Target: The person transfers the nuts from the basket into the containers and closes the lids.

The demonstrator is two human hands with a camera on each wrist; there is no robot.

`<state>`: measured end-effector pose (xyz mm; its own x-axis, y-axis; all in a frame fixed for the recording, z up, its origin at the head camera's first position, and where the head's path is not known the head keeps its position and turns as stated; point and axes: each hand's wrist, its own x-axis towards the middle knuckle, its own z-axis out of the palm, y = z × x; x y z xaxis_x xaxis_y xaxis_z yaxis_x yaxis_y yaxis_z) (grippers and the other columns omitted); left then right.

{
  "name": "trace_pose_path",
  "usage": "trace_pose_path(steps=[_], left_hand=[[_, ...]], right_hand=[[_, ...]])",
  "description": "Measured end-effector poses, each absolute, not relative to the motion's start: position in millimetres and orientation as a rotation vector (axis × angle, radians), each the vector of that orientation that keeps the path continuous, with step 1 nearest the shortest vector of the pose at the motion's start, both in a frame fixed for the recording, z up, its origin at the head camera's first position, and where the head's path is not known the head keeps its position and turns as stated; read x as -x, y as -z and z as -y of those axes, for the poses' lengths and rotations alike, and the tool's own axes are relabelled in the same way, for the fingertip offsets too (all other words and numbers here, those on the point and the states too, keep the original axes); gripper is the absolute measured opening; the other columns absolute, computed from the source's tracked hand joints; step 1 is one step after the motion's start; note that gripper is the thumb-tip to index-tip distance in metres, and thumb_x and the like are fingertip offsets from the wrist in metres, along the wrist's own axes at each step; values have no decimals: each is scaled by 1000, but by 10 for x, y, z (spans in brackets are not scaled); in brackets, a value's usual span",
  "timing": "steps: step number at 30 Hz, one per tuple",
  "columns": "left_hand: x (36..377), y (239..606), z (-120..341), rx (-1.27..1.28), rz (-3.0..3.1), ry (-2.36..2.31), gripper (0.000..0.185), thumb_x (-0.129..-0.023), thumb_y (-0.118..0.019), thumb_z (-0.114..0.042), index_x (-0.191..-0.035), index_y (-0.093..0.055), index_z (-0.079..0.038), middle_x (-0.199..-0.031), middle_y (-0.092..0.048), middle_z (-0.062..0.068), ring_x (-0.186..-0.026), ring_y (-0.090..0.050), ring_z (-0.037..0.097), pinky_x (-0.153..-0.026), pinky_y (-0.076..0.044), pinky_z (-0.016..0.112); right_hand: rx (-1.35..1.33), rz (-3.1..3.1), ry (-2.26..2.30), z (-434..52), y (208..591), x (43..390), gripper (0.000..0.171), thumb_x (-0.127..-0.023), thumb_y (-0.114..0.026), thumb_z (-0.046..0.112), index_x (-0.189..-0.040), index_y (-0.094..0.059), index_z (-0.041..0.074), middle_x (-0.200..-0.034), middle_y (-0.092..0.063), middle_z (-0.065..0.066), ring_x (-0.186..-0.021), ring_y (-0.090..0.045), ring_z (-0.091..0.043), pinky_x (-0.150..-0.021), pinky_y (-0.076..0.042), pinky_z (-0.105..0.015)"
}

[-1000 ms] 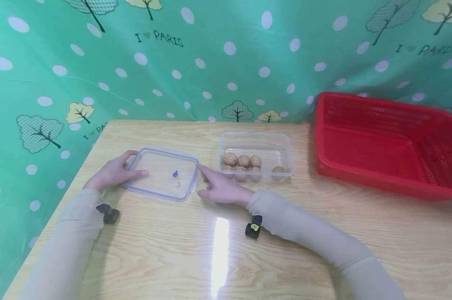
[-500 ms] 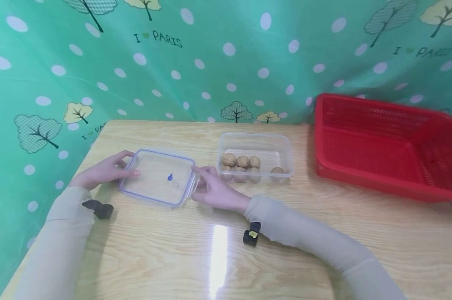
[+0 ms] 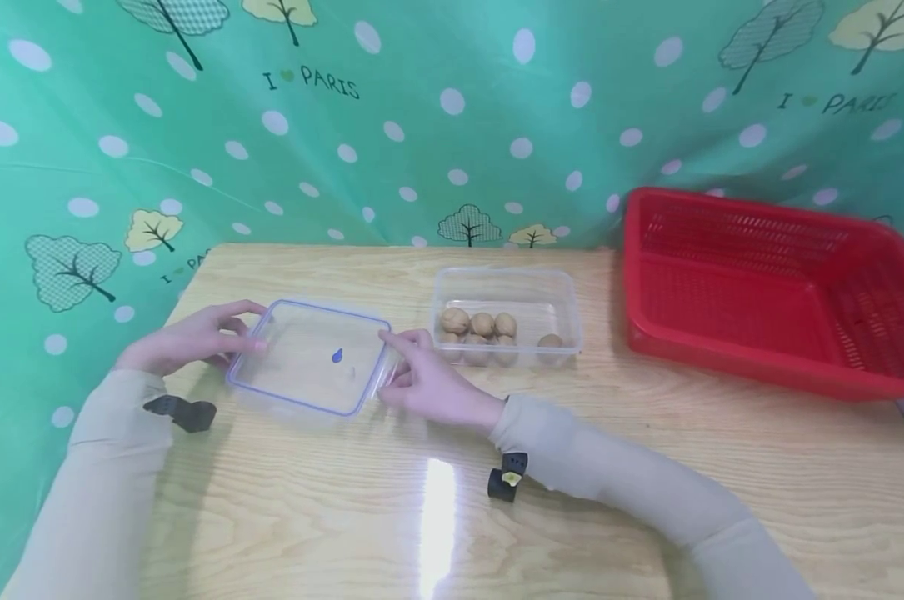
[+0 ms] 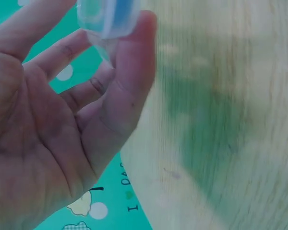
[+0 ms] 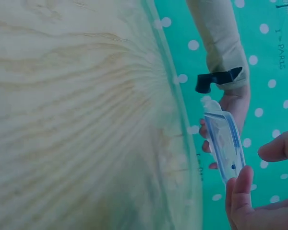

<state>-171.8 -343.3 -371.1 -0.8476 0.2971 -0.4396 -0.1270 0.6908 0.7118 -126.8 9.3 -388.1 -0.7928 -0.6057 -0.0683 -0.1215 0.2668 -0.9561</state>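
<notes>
A clear plastic lid with a blue rim hangs just above the wooden table, left of centre. My left hand pinches its left edge, thumb on top. My right hand pinches its right corner. The left wrist view shows the lid's edge against my fingertips. In the right wrist view the lid appears edge-on between my right hand's fingers and the left hand. A clear container with several walnuts stands just right of the lid.
A red plastic basket stands at the right of the table. A green dotted cloth hangs behind and to the left. The table's left edge runs close to my left hand.
Both hands closed on the lid's edges and raised it slightly off the table, shifting it a little to the left.
</notes>
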Motion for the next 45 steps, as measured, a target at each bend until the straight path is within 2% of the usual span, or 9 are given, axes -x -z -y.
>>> trace_pose_path(steps=[8,15,24,29,36,38,40,43,45], left_hand=[[1805,3695,3310,-147,-2399,-1105,62,-94,-64,-28,-143,-34,-6,-107,-55,23,-77,-59,26,-72,-56,39],[1991,3658,2952,-161,-2443,-1187,65,-94,-64,-32,-144,-33,-4,-104,-56,23,-72,-62,25,-71,-56,37],[2120,3626,2417,-254,-2390,-1391,59,-96,-61,-17,-146,-34,0,-99,-58,18,-73,-66,22,-77,-57,43],[2191,3656,2159,-272,-2355,-1500,58,-95,-62,-13,-144,-36,2,-92,-58,15,-69,-63,17,-71,-58,34],[2238,3751,1806,-247,-2312,-1591,62,-93,-66,-12,-145,-36,4,-92,-57,13,-64,-60,12,-68,-57,29],[2237,3777,1701,-252,-2310,-1611,61,-93,-66,-11,-144,-37,4,-93,-57,14,-63,-60,12,-68,-57,29],[2221,3795,1597,-260,-2310,-1626,59,-92,-65,-9,-143,-38,5,-95,-56,14,-63,-60,12,-68,-57,32],[2184,3826,1452,-277,-2313,-1643,56,-92,-65,-7,-141,-40,6,-99,-56,16,-62,-60,13,-70,-58,38],[2158,3841,1368,-281,-2322,-1643,55,-92,-65,-7,-140,-40,6,-103,-56,17,-62,-60,14,-71,-58,40]], right_hand=[[597,-2178,1672,-141,3718,1457,79,-80,-69,-4,-150,-34,7,-141,-29,-17,-92,-56,-21,-74,-55,-24],[467,-2289,1827,-374,3657,1738,70,-82,-71,-2,-145,-44,9,-133,-40,-9,-93,-52,-20,-68,-55,-27],[362,-2454,1764,-861,3599,2000,63,-88,-65,2,-146,-44,16,-134,-36,-8,-85,-49,-16,-59,-47,-21],[283,-2545,1672,-1120,3643,2037,61,-90,-62,8,-147,-43,23,-137,-39,-5,-85,-49,-17,-55,-45,-22],[253,-2632,1618,-1395,3710,2014,60,-91,-53,8,-149,-40,19,-114,-49,-12,-66,-46,-17,-48,-41,-24],[216,-2691,1580,-1448,3721,2000,60,-91,-53,10,-149,-40,19,-118,-50,-14,-72,-49,-21,-55,-45,-29],[172,-2754,1519,-1493,3725,1982,59,-91,-53,12,-149,-40,18,-131,-45,-17,-91,-53,-27,-73,-49,-38],[120,-2822,1452,-1555,3732,1958,59,-91,-54,15,-149,-40,14,-144,-33,-21,-123,-41,-35,-99,-38,-53],[115,-2855,1427,-1595,3742,1947,60,-91,-55,15,-149,-40,10,-144,-30,-25,-131,-32,-37,-106,-29,-56]])
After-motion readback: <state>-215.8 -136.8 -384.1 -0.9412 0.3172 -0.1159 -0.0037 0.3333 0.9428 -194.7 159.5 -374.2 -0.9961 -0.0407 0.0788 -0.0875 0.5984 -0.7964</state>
